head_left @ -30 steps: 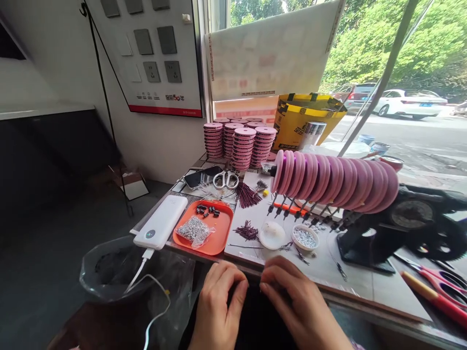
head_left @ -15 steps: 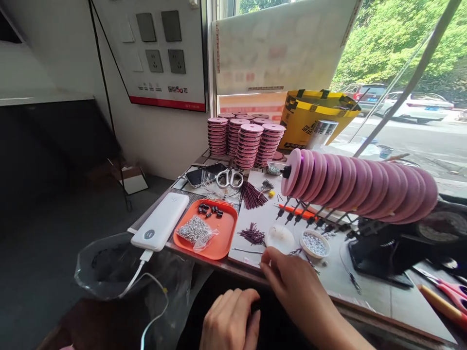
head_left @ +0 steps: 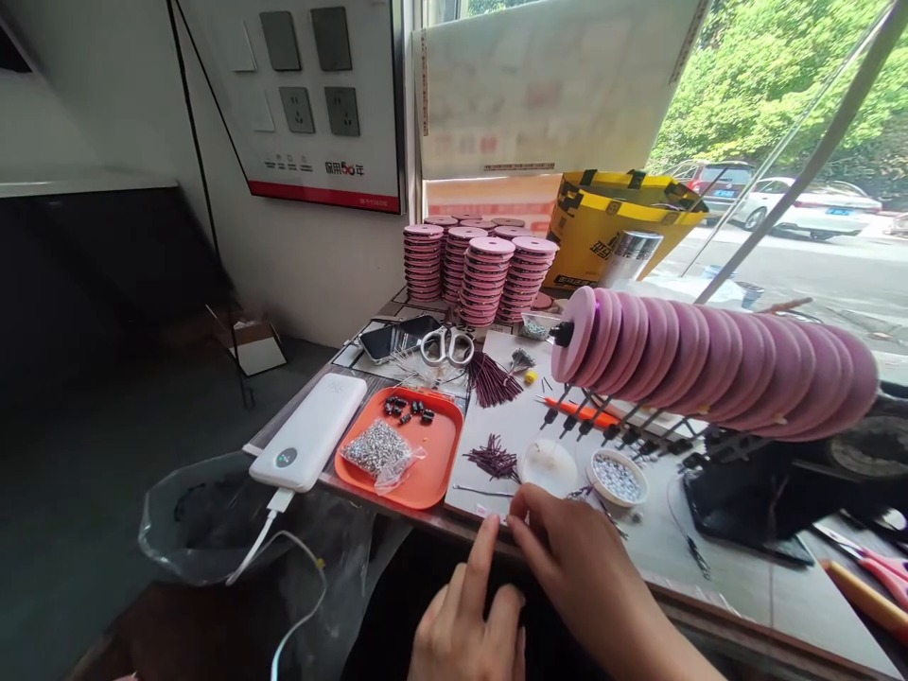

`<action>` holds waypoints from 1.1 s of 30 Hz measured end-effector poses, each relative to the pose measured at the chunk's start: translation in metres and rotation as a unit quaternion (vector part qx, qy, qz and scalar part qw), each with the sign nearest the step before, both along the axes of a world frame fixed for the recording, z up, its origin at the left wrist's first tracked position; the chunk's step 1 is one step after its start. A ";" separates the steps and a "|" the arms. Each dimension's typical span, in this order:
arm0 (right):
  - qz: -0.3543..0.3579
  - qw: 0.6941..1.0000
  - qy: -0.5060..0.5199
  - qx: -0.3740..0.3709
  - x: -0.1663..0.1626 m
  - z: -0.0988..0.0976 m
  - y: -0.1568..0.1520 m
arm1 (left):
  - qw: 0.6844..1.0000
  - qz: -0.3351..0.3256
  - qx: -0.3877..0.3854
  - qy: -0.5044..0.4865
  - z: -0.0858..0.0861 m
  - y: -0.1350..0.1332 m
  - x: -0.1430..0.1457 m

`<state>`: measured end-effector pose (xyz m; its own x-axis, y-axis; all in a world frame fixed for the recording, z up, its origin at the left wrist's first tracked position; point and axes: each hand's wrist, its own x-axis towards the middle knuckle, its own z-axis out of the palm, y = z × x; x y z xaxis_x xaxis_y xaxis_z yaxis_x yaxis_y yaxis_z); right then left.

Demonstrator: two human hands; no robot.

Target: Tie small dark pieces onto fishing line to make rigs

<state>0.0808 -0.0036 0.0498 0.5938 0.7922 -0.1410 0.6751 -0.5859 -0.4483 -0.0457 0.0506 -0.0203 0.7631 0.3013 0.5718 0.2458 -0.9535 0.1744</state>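
My right hand point(head_left: 574, 563) reaches over the table's near edge point(head_left: 709, 610), its thumb and fingertips pinched together just below a white dish point(head_left: 546, 465); what they pinch is too small to make out. My left hand point(head_left: 468, 619) is lower, with its index finger stretched up to the right hand's fingertips and nothing visible in it. A pile of short purple pieces point(head_left: 493, 459), a thin needle point(head_left: 482, 490) and a small bowl of silver beads point(head_left: 616, 478) lie just beyond the fingers.
A row of pink spools point(head_left: 709, 359) hangs on a black winder point(head_left: 766, 487) at right. An orange tray point(head_left: 415, 473), a white power bank point(head_left: 308, 433), scissors point(head_left: 446, 348), a phone point(head_left: 397, 339), stacked pink spools point(head_left: 482, 274) and a yellow bag point(head_left: 617, 222) stand further off. A plastic bag point(head_left: 213, 515) hangs lower left.
My hands were together below the table edge; the right one moved up onto the edge by the white dish. The left dropped back, then stretched its index finger up to it.
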 end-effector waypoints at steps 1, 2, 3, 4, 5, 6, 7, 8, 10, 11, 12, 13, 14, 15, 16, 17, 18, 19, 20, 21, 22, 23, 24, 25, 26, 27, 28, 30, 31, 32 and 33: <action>0.000 1.000 -0.002 -0.002 0.000 0.000 0.001 | 1.000 -0.004 0.009 0.017 0.001 0.001 0.000; 0.000 1.000 -0.003 -0.005 0.000 0.000 0.001 | 0.999 -0.005 0.019 0.031 0.002 0.002 -0.001; 0.000 1.000 -0.005 -0.008 0.001 0.000 0.001 | 0.999 -0.002 0.030 0.043 0.002 0.003 -0.001; 0.001 1.000 -0.005 -0.010 0.001 0.000 0.001 | 0.998 0.003 0.040 0.050 0.002 0.003 -0.001; 0.002 1.000 -0.005 -0.012 0.001 0.001 0.001 | 0.997 0.008 0.049 0.053 0.002 0.003 -0.001; 0.004 1.000 -0.005 -0.014 0.001 0.001 0.001 | 0.997 0.014 0.056 0.054 0.002 0.003 -0.001; 0.006 1.000 -0.005 -0.012 0.001 0.001 0.001 | 0.996 0.019 0.063 0.054 0.001 0.003 -0.001; 0.007 1.000 -0.005 -0.010 0.001 0.002 0.001 | 0.996 0.023 0.068 0.053 0.001 0.003 -0.001; 0.009 1.000 -0.006 -0.006 0.001 0.002 0.001 | 0.995 0.027 0.075 0.052 0.000 0.003 -0.001; 0.009 1.000 -0.005 -0.004 0.001 0.002 0.001 | 0.995 0.027 0.078 0.053 0.000 0.003 -0.001; 0.009 1.000 -0.003 -0.002 0.001 0.002 0.001 | 0.995 0.028 0.082 0.054 -0.001 0.003 -0.001; 0.009 1.000 0.000 -0.002 0.001 0.002 0.001 | 0.995 0.029 0.085 0.054 -0.001 0.004 -0.001; 0.009 1.000 0.001 -0.003 0.001 0.001 0.001 | 0.994 0.030 0.089 0.053 -0.001 0.004 -0.001; 0.011 1.000 0.000 -0.004 0.001 0.001 0.001 | 0.994 0.032 0.095 0.052 -0.001 0.005 -0.001; 0.015 1.000 -0.004 -0.009 0.001 0.001 0.001 | 0.993 0.034 0.100 0.051 -0.001 0.006 -0.001; 0.022 1.000 -0.010 -0.016 0.001 0.001 0.000 | 0.992 0.035 0.107 0.050 -0.001 0.006 -0.001; 0.030 0.999 -0.019 -0.026 0.002 0.002 0.000 | 0.992 0.037 0.114 0.049 -0.001 0.007 -0.001; 0.041 0.998 -0.031 -0.035 0.003 0.003 -0.001 | 0.991 0.037 0.122 0.048 0.000 0.008 -0.001; 0.054 0.997 -0.045 -0.042 0.004 0.005 -0.002 | 0.990 0.036 0.131 0.048 0.001 0.009 -0.001; 0.070 0.994 -0.063 -0.050 0.006 0.007 -0.003 | 0.989 0.033 0.139 0.050 0.002 0.010 -0.001; 0.088 0.991 -0.085 -0.060 0.008 0.009 -0.004 | 0.987 0.031 0.146 0.052 0.003 0.011 -0.002; 0.112 0.985 -0.108 -0.070 0.011 0.012 -0.006 | 0.986 0.030 0.152 0.056 0.005 0.011 -0.002; 0.142 0.978 -0.131 -0.080 0.015 0.014 -0.009 | 0.985 0.030 0.157 0.061 0.006 0.012 -0.002; 0.174 0.969 -0.152 -0.087 0.020 0.016 -0.013 | 0.984 0.031 0.161 0.064 0.007 0.012 -0.002; 0.203 0.960 -0.172 -0.090 0.025 0.018 -0.017 | 0.984 0.032 0.162 0.068 0.008 0.012 -0.003; 0.230 0.951 -0.188 -0.085 0.030 0.018 -0.021 | 0.984 0.032 0.161 0.070 0.008 0.011 -0.004; 0.253 0.943 -0.201 -0.077 0.035 0.018 -0.026 | 0.985 0.030 0.155 0.073 0.008 0.011 -0.004; 0.279 0.932 -0.221 -0.069 0.043 0.018 -0.036 | 0.987 0.022 0.134 0.089 0.007 0.010 -0.005; 0.286 0.929 -0.224 -0.070 0.047 0.017 -0.041 | 0.987 0.021 0.121 0.099 0.006 0.010 -0.005; 0.289 0.929 -0.221 -0.073 0.050 0.018 -0.044 | 0.988 0.021 0.109 0.109 0.004 0.010 -0.005; 0.286 0.932 -0.211 -0.074 0.053 0.018 -0.048 | 0.988 0.024 0.100 0.115 0.003 0.009 -0.005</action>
